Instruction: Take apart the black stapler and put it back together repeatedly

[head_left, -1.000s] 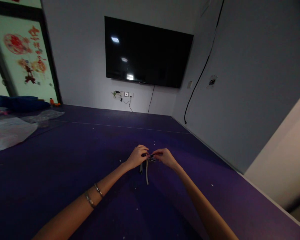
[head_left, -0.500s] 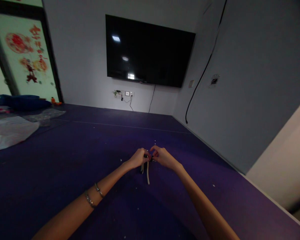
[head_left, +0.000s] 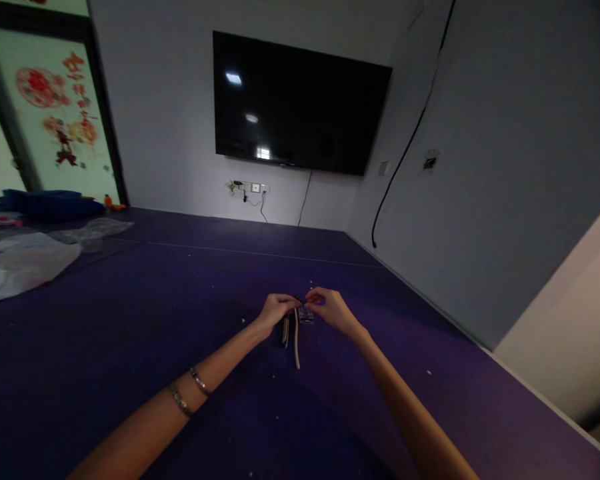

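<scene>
Head view, dim light. Landmark: the wall screen [head_left: 300, 103].

Counts: two hands, both the person's own, out on the purple floor [head_left: 130, 347] well below the screen. Two bracelets [head_left: 189, 390] on the left forearm. Two strips hang side by side under the hands, one pale strap [head_left: 297, 347] and one darker strap [head_left: 285, 331].

Left hand [head_left: 274, 311]: fingers curled in, tips pinched on a thin dark piece [head_left: 300, 300] that runs across to the right hand [head_left: 330, 308]. Right hand likewise pinched on its other end. The piece sits between the two hands, directly below the screen's middle, above the floor. A small pale block [head_left: 306, 315] hangs just under it.

Hard to make out: what the dark piece and block are, too small and dark. Strap tops are hidden behind the left fingers. Both upper arms are cut off at the bottom edge.

Also: one clear plastic sheet [head_left: 20, 263] on the floor, far left of the screen.
</scene>
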The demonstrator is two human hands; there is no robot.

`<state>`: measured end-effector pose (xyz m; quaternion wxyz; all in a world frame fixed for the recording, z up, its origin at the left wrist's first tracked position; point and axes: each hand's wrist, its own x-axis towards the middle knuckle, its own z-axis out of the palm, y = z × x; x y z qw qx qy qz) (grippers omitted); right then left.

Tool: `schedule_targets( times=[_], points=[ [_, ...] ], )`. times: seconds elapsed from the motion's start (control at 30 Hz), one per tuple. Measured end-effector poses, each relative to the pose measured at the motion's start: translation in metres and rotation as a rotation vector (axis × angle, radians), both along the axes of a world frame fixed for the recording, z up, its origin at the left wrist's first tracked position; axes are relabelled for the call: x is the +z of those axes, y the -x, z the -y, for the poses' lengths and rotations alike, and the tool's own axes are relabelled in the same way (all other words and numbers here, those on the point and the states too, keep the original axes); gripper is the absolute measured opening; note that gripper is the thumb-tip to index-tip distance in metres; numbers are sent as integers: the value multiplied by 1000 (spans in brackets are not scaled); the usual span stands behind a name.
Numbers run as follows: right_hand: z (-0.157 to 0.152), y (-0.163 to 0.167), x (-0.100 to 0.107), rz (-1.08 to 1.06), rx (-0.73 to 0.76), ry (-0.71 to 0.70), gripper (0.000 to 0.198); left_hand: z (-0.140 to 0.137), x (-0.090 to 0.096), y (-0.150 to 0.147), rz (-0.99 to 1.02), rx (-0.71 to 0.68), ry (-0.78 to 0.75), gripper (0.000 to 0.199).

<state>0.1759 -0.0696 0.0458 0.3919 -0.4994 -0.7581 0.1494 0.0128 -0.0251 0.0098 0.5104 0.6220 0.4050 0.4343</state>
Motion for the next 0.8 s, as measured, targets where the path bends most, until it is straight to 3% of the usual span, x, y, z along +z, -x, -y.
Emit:
schedule_targets(
  times=[0.13,0.23,0.43,0.53,0.8],
  points=[
    [-2,0,-3,-29,-2,-22,15,5,2,-3,61,5,63,17],
    [-7,-4,-6,-74,-3,-31,17,2,2,-4,-6,-1,-4,22],
    [-25,-26,-23,-65,-114,65,19,-11,-7,-1,-592,20,-605,30],
    [-33,-34,-37,3,-97,91,20,-17,-16,-4,-814,-53,-774,38],
    [-43,-37,-60,85,-98,161,24,-29,-30,-18,-996,-174,-759,48]
  ],
)
